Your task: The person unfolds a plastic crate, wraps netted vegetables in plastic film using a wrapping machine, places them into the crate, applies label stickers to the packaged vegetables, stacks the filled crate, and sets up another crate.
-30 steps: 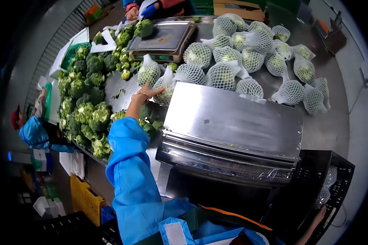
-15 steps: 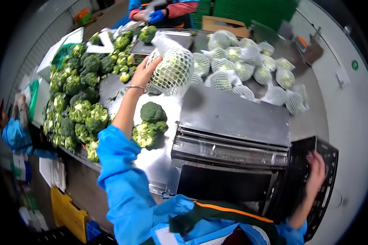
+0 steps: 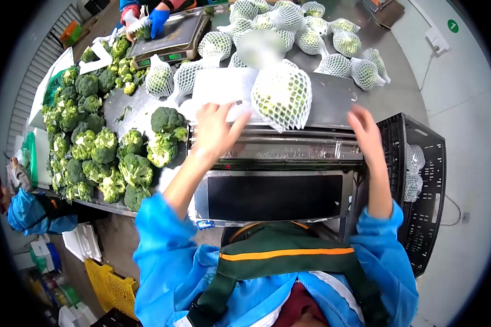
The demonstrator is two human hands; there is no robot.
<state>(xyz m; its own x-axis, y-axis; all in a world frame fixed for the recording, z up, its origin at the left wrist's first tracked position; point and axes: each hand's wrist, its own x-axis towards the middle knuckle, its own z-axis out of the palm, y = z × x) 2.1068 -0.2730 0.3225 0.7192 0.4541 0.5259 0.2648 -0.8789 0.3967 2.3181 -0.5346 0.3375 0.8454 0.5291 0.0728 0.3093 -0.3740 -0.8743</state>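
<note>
A broccoli head in a white foam net [image 3: 281, 99] lies on the metal plate [image 3: 333, 95] of a wrapping machine [image 3: 281, 150]. To its left, my left hand [image 3: 215, 129] is spread above the machine's front edge, apart from the netted head and empty. A whitish sheet [image 3: 218, 87] lies just beyond these fingers. My right hand [image 3: 367, 132], slightly blurred, hovers at the machine's right end with fingers apart and nothing in them.
Bare broccoli heads [image 3: 101, 144] are piled on the left. Several netted heads [image 3: 305, 41] lie at the back, beside a scale [image 3: 172, 35] where another person's gloved hand [image 3: 158, 22] works. A black crate [image 3: 431, 212] holding netted heads stands right.
My left hand has let go of the netted broccoli, now on the plate, and come back towards me. My right hand has moved from the black crate to the machine. The view has shifted.
</note>
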